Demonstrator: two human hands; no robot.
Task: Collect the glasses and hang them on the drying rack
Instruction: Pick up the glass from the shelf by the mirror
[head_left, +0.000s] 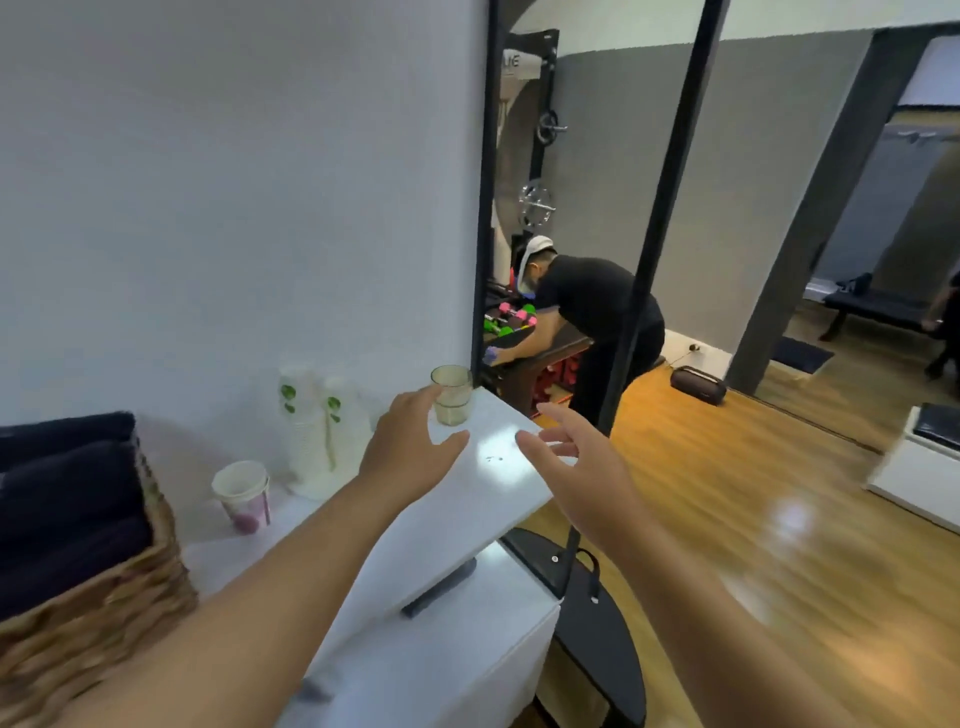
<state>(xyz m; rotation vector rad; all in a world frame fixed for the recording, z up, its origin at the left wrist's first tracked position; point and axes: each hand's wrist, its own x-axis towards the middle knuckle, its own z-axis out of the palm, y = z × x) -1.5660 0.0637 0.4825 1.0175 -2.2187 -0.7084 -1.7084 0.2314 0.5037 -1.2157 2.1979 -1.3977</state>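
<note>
Glass (452, 395) stands near the counter (483, 483) corner; your left hand (410, 447) and right hand (576, 462) are spread empty. A careless reach could knock it off.

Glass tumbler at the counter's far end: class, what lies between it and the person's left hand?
Nothing. In the head view the left hand reaches open toward the glass tumbler, with only bare white counter between them.

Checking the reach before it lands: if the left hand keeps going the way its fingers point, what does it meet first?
Most likely the glass; the left hand is open, fingertips just short of it, though depth is uncertain.
</note>
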